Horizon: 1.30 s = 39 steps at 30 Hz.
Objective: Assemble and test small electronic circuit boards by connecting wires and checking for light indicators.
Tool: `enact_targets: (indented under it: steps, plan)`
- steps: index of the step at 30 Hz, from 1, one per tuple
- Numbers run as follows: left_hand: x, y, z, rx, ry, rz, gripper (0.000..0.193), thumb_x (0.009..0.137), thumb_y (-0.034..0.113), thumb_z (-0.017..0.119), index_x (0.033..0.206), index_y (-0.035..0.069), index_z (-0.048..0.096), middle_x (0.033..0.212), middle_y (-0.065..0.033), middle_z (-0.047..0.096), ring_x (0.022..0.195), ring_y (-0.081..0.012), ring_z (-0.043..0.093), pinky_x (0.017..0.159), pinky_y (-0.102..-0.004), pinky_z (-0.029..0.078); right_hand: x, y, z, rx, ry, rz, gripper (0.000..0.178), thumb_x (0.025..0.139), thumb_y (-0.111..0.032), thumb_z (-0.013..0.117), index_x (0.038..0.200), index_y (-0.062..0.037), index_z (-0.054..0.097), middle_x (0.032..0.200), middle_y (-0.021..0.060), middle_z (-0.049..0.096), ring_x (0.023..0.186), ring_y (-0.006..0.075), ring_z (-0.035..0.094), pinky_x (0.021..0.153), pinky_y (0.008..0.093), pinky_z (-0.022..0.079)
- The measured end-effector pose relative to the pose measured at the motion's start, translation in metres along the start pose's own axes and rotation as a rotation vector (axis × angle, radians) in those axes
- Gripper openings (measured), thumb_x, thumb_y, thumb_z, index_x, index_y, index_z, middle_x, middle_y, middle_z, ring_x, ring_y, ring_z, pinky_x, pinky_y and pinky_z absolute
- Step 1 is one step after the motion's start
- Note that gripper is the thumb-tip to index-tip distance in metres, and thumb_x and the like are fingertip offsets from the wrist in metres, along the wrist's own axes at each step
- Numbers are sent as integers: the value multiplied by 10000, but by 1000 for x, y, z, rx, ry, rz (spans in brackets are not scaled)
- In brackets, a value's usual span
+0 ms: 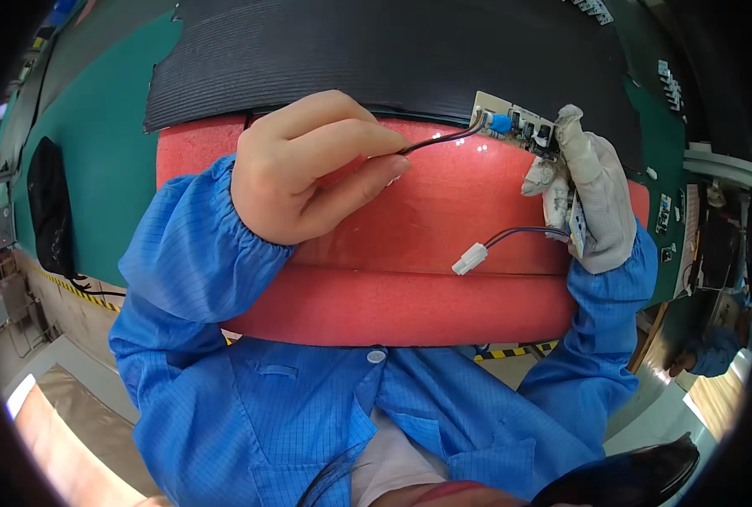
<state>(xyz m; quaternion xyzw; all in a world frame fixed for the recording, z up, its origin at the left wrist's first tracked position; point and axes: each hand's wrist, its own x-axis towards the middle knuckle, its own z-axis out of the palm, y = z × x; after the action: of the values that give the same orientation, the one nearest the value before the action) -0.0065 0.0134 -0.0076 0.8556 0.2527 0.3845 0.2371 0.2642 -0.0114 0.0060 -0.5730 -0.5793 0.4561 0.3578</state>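
My bare left hand [312, 169] pinches dark wires [443, 139] between thumb and fingers. The wires run right to a small circuit board [515, 127] with a blue component and several dark parts. In a white glove, my right hand [595, 190] grips this board by its right end, between thumb and fingers. Lower in the same hand sits a second small circuit board [577, 226], mostly covered by the glove. From it a dark wire leads left to a white plug connector [469, 258], hanging above the red foam pad [409, 228]. The left wires' far end is hidden by my fingers.
Beyond the pad lies a black ribbed sheet [376, 55] on the green table [110, 118]. A black cloth-like item [51, 207] rests at the left. Several boards [664, 214] and rows of small parts [670, 84] line the right. Another person's hand [684, 363] shows at lower right.
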Motion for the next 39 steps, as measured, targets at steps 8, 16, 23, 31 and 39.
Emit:
enact_targets:
  steps: [8, 16, 23, 31, 39]
  plan:
    - [3, 0, 0, -15, 15, 5, 197, 727, 85, 746, 878, -4, 656, 747, -104, 588, 647, -214, 604, 576, -280, 500, 5, 6, -12, 189, -173, 159, 618, 897, -537, 473, 760, 53, 597, 515, 64, 557, 321, 59, 447, 302, 186, 346]
    - [7, 7, -3, -204, -67, -267, 155, 766, 115, 724, 817, -15, 655, 675, -58, 583, 599, -134, 567, 537, -265, 442, 2, 0, -15, 291, -193, 269, 779, 870, -650, 381, 1010, 94, 563, 533, 49, 534, 314, 73, 426, 303, 179, 347]
    - [9, -76, -56, -774, 929, -637, 290, 955, 185, 481, 1078, -73, 529, 816, -93, 638, 686, -110, 563, 612, -202, 436, 0, -8, 1, 713, -190, 36, 611, 865, -466, 561, 1269, -20, 453, 985, 108, 621, 685, 149, 655, 500, 240, 550]
    - [14, -1, 7, -37, -90, -161, 162, 880, 86, 567, 1001, 10, 643, 939, -91, 636, 876, -195, 600, 783, -307, 472, -6, -18, 3, 654, -457, -60, 484, 719, 4, 587, 1198, 12, 518, 1144, 160, 578, 924, 266, 637, 775, 379, 565]
    - [12, 9, 5, -374, 3, -303, 133, 736, -25, 705, 859, -27, 656, 870, -102, 634, 777, -155, 622, 688, -261, 491, 3, -13, 3, 653, -244, -54, 456, 877, -187, 581, 1268, 13, 462, 1149, 217, 577, 894, 238, 652, 693, 307, 568]
